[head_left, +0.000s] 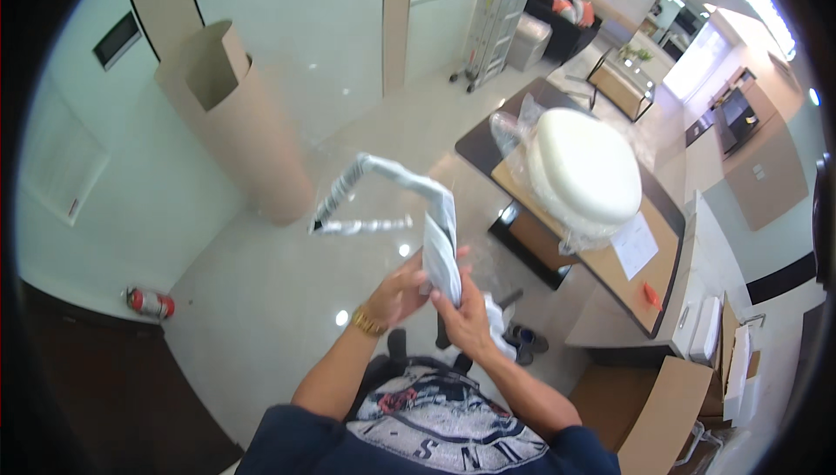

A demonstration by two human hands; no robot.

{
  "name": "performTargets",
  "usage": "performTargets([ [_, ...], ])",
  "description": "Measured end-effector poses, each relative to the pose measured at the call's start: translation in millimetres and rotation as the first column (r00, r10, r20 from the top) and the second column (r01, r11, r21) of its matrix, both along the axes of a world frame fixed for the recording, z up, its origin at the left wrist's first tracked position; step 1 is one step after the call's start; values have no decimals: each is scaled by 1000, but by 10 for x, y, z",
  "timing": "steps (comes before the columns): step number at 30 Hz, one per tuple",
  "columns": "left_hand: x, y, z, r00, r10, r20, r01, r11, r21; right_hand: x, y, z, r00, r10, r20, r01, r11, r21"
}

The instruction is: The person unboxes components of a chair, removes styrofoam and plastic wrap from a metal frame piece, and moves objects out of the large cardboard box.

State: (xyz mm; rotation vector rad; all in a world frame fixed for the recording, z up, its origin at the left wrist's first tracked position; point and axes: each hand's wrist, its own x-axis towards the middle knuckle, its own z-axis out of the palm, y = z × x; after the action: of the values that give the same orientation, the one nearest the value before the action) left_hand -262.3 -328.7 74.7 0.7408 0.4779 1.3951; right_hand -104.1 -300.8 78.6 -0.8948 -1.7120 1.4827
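In front of me I hold up a bent, angular frame piece (403,177) wrapped in white and silvery plastic. Its upper part bends over to the left and folds back in a thinner bar. My left hand (398,294), with a gold watch on the wrist, is closed around the lower wrapped end from the left. On the right side of that same end, my right hand (466,316) grips it with the thumb across the wrapping. Part of the left fingers is hidden behind the piece. What lies under the wrapping cannot be seen.
A cream seat-like cushioned piece (588,166) in clear plastic lies on the table (610,279) at right, near a paper sheet (635,247) and a red-orange tool (651,295). A cardboard roll (239,131), fire extinguisher (151,303), ladder (495,26) and open carton (653,418) stand around.
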Motion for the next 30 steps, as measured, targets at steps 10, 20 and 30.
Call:
performTargets([
  [10,318,-129,-101,837,-148,-527,42,977,-208,-57,319,-181,968,-214,129,216,976,-3],
  [20,376,110,-466,988,145,56,-112,915,-387,122,766,-123,879,-132,459,-38,939,341],
  [30,135,109,-863,992,71,-104,-114,861,-497,578,1164,2131,950,265,164,-244,960,-137],
])
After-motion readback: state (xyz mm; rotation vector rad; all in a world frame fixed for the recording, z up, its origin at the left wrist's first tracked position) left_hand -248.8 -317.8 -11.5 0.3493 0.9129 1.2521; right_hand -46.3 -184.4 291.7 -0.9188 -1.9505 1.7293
